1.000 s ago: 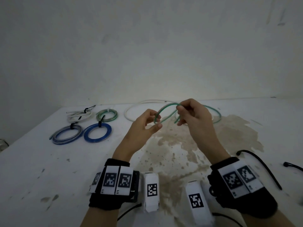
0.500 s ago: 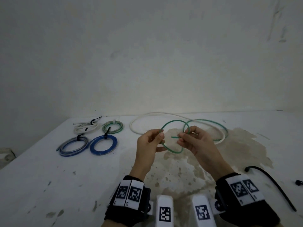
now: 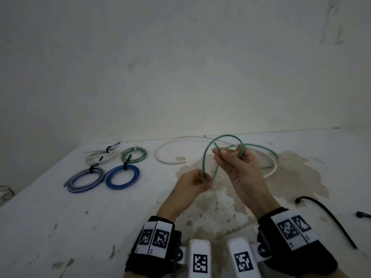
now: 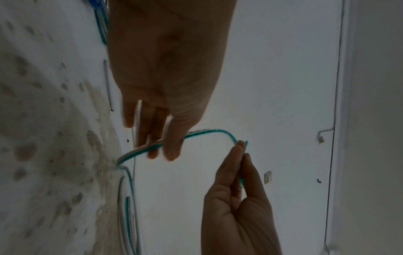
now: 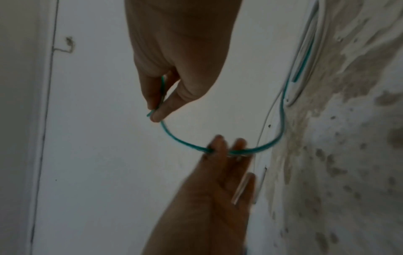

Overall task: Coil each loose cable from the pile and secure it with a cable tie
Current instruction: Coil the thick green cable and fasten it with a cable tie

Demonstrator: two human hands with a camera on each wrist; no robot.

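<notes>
Green cable (image 3: 224,137) arcs up in a loop above the table (image 3: 60,217), held by both hands. Left hand (image 3: 192,184) pinches the loop's lower part btwn thumb & fingertips, narrow grip; in the left wrist view the cable (image 4: 209,132) runs to that pinch (image 4: 237,174). Right hand (image 3: 239,167) sits higher & just beside, thumb and forefinger closed on the cable's free end, other fingers threaded thru the loop; right wrist view shows the cable (image 5: 179,138) passing btwn those fingers (image 5: 218,155), somewhat blurred. Rest of the green cable trails down to the table behind the right hand, lying over a loose white cable (image 3: 170,160) on the stained patch.

No containers in view; finished coils sit bare on the table at far left: white coil (image 3: 100,156), green-white coil (image 3: 134,155), grey-blue coil (image 3: 86,180), blue coil (image 3: 122,177), each w/ a tie round it. Black cable tie (image 3: 329,217) lies loose at right, well apart from the hands; another dark piece (image 3: 362,214) at the right edge, too cut off to tell.
</notes>
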